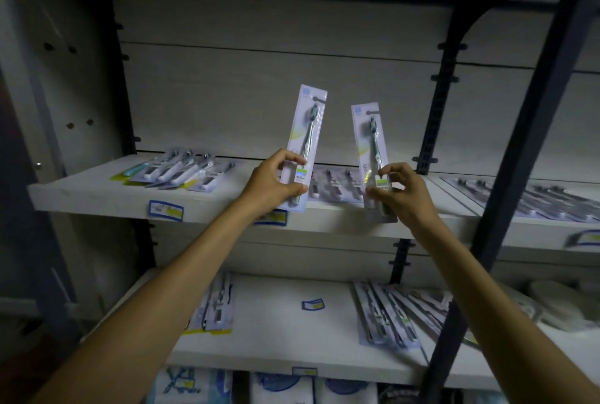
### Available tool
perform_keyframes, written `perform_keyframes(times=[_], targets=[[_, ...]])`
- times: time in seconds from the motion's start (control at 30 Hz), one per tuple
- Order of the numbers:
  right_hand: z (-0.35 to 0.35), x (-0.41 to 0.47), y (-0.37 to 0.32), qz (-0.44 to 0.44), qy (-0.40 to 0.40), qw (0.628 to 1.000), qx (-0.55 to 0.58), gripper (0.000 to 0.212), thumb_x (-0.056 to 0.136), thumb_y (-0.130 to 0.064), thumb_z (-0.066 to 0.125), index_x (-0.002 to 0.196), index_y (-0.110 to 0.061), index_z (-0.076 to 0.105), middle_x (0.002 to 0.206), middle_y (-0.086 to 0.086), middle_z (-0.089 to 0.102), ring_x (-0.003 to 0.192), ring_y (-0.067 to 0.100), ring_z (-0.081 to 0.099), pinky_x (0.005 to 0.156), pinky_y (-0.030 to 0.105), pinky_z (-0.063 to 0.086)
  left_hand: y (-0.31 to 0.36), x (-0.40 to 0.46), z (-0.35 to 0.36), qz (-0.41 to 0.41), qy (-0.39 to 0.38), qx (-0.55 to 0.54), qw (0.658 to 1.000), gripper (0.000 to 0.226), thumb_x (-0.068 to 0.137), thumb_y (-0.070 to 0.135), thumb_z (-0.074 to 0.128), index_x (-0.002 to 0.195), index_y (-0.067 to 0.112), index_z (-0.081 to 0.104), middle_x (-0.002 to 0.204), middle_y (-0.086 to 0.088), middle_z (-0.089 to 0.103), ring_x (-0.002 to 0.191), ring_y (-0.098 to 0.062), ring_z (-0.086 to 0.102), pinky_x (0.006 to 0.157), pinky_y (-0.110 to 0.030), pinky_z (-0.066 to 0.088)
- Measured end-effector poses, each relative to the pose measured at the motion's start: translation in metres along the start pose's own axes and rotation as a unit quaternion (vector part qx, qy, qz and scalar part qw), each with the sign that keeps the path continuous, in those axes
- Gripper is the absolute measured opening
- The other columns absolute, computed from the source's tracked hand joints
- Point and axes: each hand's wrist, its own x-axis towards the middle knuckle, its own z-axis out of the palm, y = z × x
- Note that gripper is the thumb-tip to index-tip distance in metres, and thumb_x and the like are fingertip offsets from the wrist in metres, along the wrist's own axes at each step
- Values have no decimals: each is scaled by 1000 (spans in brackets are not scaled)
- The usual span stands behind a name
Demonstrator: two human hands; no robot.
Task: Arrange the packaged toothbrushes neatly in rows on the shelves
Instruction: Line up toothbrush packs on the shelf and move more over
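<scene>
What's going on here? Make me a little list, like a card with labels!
left hand: holds left toothbrush pack, upright, leaning right
right hand: pinches right toothbrush pack, upright, leaning left
upper shelf: fanned packs at left, flat packs behind hands, more at right
lower shelf: packs at left and right, loose price label in the middle

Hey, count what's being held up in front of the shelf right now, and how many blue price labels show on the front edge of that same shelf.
Packaged toothbrushes held up: 2, one in the left hand at, one in the right hand at
Blue price labels on the shelf edge: 3, at
Total: 5
</scene>
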Motion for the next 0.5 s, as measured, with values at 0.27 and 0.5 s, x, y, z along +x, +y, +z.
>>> perform_keyframes(times=[0.27, 0.5], targets=[[-37, -25, 10, -8, -2, 1000, 14, 33, 77, -11, 75, 102, -16, 54, 112, 5, 61, 83, 30, 69, 64, 55, 57, 15, -23, 42, 24, -22, -29, 999, 43, 71, 6, 82, 93, 34, 58, 106, 22, 59, 106, -10, 57, 89, -33, 49], [-56, -52, 16, 5, 26, 1000, 0, 32, 79, -12, 73, 103, -15, 53, 114, 6, 59, 88, 31, 68, 68, 57, 56, 18, -33, 66, 52, -49, -74, 995, 44, 72, 3, 81, 96, 32, 57, 110, 15, 59, 110, -10, 56, 86, -39, 56]])
